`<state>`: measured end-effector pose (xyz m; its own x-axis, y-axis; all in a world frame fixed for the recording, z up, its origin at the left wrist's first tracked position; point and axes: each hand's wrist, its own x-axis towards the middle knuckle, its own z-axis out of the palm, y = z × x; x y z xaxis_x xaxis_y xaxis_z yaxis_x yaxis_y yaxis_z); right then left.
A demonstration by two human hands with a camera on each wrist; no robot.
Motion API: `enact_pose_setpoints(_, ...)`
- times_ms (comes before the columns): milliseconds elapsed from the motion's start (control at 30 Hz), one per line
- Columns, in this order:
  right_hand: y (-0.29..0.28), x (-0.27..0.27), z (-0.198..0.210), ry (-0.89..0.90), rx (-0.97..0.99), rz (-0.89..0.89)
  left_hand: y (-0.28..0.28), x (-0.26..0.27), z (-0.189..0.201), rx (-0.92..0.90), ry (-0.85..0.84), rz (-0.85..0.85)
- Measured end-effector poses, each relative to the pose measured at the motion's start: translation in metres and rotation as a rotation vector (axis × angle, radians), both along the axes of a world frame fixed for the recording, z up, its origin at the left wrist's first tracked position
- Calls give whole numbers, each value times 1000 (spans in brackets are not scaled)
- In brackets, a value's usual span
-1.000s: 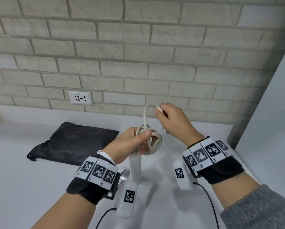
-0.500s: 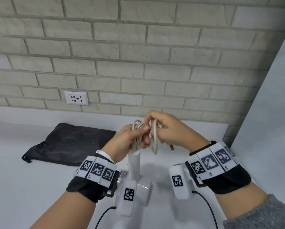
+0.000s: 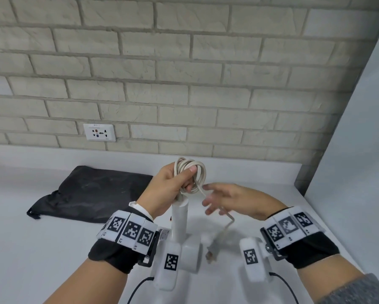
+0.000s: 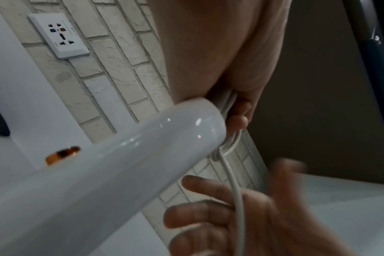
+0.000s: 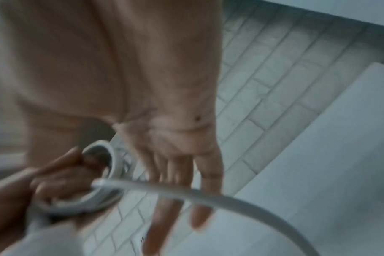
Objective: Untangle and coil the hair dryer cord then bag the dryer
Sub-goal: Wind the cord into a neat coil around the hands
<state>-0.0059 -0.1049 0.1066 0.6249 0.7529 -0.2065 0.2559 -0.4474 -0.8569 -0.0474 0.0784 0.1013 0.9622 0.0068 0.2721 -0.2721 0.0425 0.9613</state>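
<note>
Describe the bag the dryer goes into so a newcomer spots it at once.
Start at the wall socket in the brick wall, then drop to the white counter below it. The black bag lies flat and crumpled there, to the left of the left hand. It is the only dark, soft thing on the counter; the dryer and cord are white.

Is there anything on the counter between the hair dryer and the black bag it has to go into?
Nothing visible lies on the bare counter between the hair dryer and the black bag, which lies flat to its left. The left hand grips the coiled cord; a loose tail with the plug hangs right.
</note>
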Motion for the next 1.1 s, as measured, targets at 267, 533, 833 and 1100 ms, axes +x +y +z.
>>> enact_pose_setpoints(267, 33, -5, -5, -36, 368, -176, 2, -6, 8, 7, 31, -11)
enact_pose_setpoints(533, 45, -1, -4, -182, 315, -177, 11, -4, 14, -47, 143, -58)
enact_pose_setpoints(833, 37, -6, -27, -743, -100, -159, 16, -5, 8, -438, 185, -160)
enact_pose_setpoints(1100, 32, -59, -5, -929, -131, 146, 11, -6, 6, 8, 124, 41)
